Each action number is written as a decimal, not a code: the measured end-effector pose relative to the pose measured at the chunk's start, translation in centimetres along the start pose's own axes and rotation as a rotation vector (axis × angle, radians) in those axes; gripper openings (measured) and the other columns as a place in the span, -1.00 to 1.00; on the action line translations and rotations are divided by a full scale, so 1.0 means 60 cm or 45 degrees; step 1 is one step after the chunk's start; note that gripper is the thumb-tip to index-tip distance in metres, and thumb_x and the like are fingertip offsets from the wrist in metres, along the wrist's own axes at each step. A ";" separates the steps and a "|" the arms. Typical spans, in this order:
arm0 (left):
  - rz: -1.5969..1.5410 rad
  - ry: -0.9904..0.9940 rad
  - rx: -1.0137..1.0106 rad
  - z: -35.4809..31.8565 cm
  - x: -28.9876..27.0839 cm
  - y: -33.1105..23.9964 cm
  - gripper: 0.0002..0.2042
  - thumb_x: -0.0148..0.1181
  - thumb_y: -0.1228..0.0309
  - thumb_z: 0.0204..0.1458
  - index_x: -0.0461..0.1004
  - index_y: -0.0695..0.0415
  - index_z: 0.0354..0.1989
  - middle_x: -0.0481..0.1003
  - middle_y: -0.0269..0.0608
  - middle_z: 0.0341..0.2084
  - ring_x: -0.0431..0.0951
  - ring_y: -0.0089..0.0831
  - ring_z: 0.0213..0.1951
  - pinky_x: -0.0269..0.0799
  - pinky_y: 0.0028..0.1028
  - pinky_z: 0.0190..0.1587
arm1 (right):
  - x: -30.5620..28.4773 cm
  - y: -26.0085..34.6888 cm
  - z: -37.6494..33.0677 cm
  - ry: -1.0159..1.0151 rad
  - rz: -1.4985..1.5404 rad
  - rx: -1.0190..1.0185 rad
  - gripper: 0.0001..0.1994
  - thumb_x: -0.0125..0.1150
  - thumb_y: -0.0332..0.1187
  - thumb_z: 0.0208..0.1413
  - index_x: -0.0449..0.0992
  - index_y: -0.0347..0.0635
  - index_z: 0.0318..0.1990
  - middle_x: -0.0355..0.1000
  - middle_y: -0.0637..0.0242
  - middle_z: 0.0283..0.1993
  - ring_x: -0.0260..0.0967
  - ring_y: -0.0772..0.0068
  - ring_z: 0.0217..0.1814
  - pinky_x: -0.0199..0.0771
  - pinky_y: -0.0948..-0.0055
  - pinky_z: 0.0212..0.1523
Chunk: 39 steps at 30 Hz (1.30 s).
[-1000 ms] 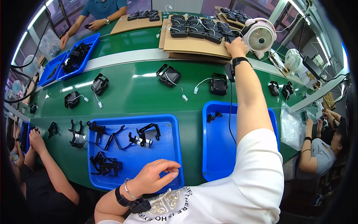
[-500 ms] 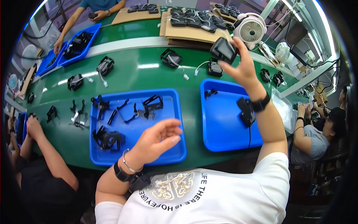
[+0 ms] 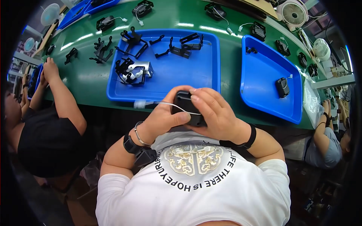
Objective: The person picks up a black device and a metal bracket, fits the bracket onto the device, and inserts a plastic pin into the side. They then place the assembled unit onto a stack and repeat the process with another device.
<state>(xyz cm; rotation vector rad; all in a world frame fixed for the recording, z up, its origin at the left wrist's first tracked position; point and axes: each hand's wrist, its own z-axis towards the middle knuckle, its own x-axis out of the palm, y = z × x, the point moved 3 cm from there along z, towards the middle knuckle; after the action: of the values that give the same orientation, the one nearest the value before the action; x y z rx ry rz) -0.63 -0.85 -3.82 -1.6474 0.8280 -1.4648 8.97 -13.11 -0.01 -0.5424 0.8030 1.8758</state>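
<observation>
Close to my chest, just over the table's front edge, both hands hold a black box-shaped device point(image 3: 184, 98) with a white cable. My left hand point(image 3: 160, 117) grips its left side, thumb across the lower part. My right hand point(image 3: 218, 113) is closed round the right side, fingertips on the top face. The cable crosses the device's front, and its white plug point(image 3: 140, 103) dangles left of my left hand, blurred. Beyond lies a blue tray point(image 3: 181, 77) of black brackets point(image 3: 188, 45); a silver-and-black bracket assembly point(image 3: 134, 71) sits at its near left.
Right of it, a second blue tray point(image 3: 260, 96) holds a black device point(image 3: 282, 87). Several corded black devices point(image 3: 258, 31) line the green table point(image 3: 88, 81). Loose brackets point(image 3: 101, 51) lie left. A clear plastic bag point(image 3: 313, 100) and fan point(image 3: 294, 14) stand right. Co-workers' arms point(image 3: 64, 90) flank me.
My right hand has brought the black device from the far right down to my chest, and my left hand has closed on it too. The view has tilted down.
</observation>
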 end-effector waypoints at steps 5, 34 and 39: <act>-0.291 -0.049 -0.351 -0.047 -0.020 0.017 -0.52 0.16 0.35 -0.03 0.12 0.15 0.05 0.34 -0.17 -0.15 0.40 -0.43 -0.11 0.38 -0.38 -0.06 | -0.011 0.008 0.009 0.118 0.204 0.048 -0.36 0.37 -0.37 -0.26 0.23 -0.36 0.04 0.25 0.00 0.04 0.28 0.03 -0.02 0.34 0.23 -0.04; 0.703 0.016 0.651 -0.078 -0.076 -0.053 -0.55 0.25 0.69 -0.27 0.34 0.27 -0.10 0.42 -0.04 -0.18 0.46 -0.25 -0.10 0.37 -0.40 -0.06 | 0.043 -0.160 0.056 0.163 0.169 1.097 -0.82 0.15 -0.38 0.04 0.46 -0.28 -0.24 0.43 0.35 -0.33 0.36 0.58 -0.33 0.36 0.62 -0.30; 1.040 -0.023 0.850 -0.079 -0.073 -0.066 -0.49 0.28 0.70 -0.34 0.36 0.23 -0.08 0.43 -0.03 -0.17 0.46 -0.21 -0.10 0.39 -0.39 -0.07 | 0.005 -0.129 0.044 0.281 0.636 1.274 -0.80 0.17 -0.40 0.04 0.43 -0.31 -0.21 0.41 0.33 -0.22 0.36 0.62 -0.27 0.37 0.64 -0.25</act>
<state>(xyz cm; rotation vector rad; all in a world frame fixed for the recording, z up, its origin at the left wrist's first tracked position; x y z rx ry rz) -5.95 4.29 -2.34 -0.6841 0.7522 -0.9672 15.86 -8.69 -0.65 0.1135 1.9855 1.5567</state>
